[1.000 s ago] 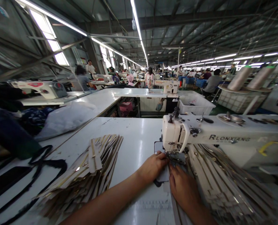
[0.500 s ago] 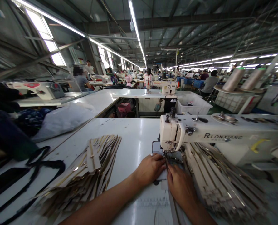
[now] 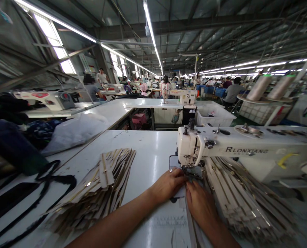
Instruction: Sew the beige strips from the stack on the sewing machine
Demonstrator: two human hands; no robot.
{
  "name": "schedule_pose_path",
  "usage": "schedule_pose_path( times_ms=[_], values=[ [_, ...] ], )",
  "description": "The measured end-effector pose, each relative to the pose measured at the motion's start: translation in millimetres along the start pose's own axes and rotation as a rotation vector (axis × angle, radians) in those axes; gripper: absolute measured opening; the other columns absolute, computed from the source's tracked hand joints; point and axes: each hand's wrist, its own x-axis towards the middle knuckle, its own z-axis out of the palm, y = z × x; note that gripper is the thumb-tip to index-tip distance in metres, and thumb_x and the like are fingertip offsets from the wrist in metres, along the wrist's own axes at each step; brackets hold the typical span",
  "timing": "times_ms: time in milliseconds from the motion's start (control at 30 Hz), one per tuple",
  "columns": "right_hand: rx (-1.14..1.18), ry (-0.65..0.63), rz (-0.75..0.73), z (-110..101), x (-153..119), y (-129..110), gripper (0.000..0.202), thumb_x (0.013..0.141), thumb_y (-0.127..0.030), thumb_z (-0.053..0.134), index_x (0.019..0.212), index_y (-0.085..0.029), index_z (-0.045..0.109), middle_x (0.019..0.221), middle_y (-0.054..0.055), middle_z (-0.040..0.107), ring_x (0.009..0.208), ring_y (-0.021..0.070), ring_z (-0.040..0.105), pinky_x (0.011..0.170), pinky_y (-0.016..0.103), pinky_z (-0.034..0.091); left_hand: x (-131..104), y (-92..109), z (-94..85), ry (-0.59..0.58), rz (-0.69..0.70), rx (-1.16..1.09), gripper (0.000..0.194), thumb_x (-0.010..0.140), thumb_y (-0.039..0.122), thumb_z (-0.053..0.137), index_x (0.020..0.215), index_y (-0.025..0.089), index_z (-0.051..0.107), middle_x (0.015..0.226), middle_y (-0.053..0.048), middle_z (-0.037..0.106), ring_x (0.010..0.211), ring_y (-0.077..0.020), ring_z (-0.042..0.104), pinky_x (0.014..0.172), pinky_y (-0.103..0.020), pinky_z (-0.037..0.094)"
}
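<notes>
1. My left hand (image 3: 170, 184) is curled close to the machine (image 3: 220, 141), fingertips at the presser foot (image 3: 185, 168). My knuckles cover the tips, so I can't make out whether they pinch the strip (image 3: 191, 225) or only press it.
2. My right hand (image 3: 201, 199) lies low over the strip, fingers together and pointing at the foot. The underside is hidden; whether thumb and fingers close on it, I can't say.
3. I judge the hands sit this close so one steadies the strip near the needle while the other guides its length.
4. The left pile (image 3: 96, 186) fans out beside my left forearm, the right pile (image 3: 243, 199) beyond my right hand; both look placed for easy reach, off the strip's path.
5. The strip lies on the table (image 3: 153, 151): its near part runs toward me along the left edge of my right hand, and its far part goes out of sight between both hands' fingertips, just before the foot.
</notes>
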Motion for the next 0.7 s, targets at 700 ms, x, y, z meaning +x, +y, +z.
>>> schedule_pose_path(
  times_ms=[700],
  values=[
    [0.115, 0.09, -0.036, 14, -41, 4, 0.04, 0.09, -0.01, 0.034, 0.114, -0.015, 0.066, 0.095, 0.009, 0.067, 0.084, 0.0192, 0.068, 0.075, 0.03, 0.055, -2, 1, -0.5, -0.052, 0.019, 0.007, 0.029, 0.098, 0.019, 0.042, 0.116, 0.02, 0.065, 0.108, -0.009, 0.061, 0.1, -0.0208, 0.057, 0.09, -0.031, 0.049]
  ],
)
